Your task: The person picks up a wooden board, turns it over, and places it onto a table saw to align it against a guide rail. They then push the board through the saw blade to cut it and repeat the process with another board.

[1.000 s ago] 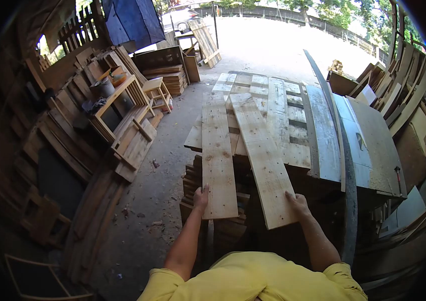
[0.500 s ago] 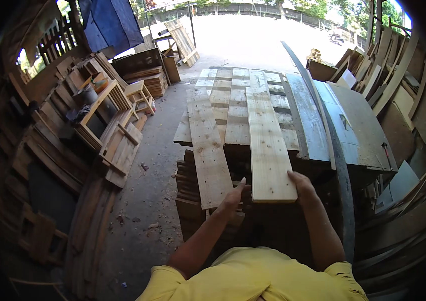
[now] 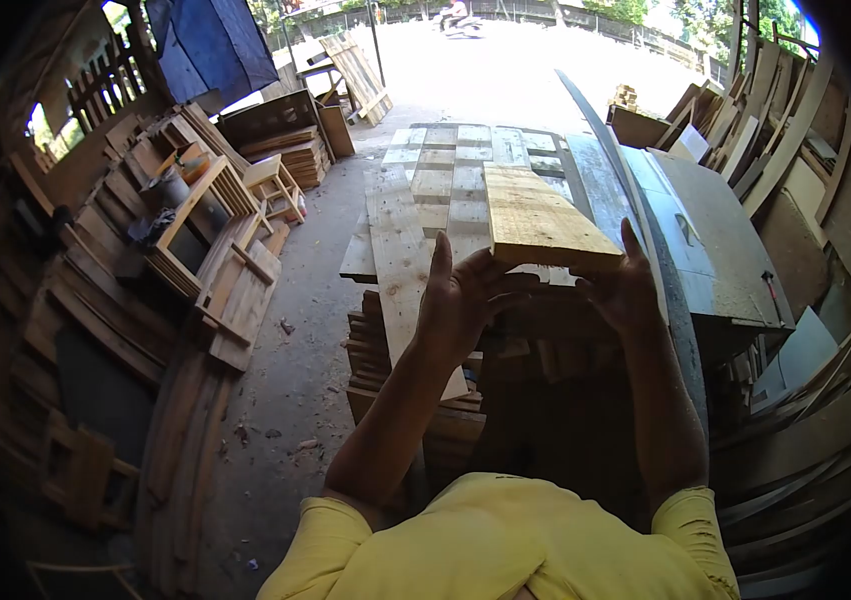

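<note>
A pale wooden board is raised at its near end, which faces me, while it stretches away over the slatted wooden surface. My left hand is at the near left corner, fingers spread, some of them under the board's edge. At the near right corner, my right hand has its thumb up along the side and its fingers beneath. Left of the raised board lies another long board, flat on the slatted surface.
Stacked wood stands below the slatted surface. A long dark curved strip runs beside a pale blue panel. Planks lean at right. At left are a small stool and a wooden frame.
The near end of the board has risen and moved away from me, with both hands up beneath its corners. A rider on a motorbike has appeared in the bright yard.
</note>
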`<state>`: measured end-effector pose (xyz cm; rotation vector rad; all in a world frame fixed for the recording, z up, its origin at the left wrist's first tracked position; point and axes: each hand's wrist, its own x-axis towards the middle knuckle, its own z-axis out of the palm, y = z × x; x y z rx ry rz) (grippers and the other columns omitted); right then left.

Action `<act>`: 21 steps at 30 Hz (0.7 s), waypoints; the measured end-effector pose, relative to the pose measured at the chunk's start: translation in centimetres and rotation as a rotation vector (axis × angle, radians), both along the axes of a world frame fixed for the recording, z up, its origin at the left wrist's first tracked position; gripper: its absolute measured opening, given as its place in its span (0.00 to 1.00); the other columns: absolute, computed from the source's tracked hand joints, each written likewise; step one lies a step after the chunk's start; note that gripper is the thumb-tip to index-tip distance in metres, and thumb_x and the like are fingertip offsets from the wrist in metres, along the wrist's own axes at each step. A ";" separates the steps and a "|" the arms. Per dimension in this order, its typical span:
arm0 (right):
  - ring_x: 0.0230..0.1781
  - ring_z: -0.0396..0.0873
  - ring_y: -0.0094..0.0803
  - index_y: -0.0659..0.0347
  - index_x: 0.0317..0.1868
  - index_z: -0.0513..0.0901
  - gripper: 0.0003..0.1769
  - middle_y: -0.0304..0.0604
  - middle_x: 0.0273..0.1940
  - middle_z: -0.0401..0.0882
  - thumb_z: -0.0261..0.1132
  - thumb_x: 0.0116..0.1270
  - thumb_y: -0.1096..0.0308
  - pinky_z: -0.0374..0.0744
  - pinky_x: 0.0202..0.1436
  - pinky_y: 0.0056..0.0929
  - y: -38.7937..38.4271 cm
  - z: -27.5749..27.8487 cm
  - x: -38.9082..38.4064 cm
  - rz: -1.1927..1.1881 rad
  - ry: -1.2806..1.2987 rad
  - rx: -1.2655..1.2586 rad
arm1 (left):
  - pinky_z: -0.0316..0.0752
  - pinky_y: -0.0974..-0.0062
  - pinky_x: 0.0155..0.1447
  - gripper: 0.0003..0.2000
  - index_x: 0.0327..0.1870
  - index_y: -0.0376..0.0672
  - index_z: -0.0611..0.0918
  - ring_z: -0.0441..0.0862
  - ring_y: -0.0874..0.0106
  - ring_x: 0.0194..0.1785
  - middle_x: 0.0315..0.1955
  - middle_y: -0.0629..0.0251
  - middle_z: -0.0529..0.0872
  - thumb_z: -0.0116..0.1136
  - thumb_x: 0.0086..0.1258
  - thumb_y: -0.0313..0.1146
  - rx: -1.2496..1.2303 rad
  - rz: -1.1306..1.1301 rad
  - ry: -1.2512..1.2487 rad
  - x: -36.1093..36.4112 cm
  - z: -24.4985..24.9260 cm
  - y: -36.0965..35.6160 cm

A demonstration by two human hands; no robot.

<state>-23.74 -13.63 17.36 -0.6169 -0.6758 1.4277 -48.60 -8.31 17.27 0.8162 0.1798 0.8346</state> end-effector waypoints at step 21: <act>0.51 0.83 0.37 0.70 0.65 0.70 0.50 0.50 0.53 0.82 0.37 0.71 0.27 0.85 0.49 0.35 -0.1 -1.3 -0.8 0.042 -0.045 0.070 | 0.68 0.56 0.65 0.27 0.61 0.40 0.78 0.80 0.59 0.58 0.57 0.55 0.82 0.49 0.73 0.53 0.046 0.068 0.047 -1.2 -1.3 0.1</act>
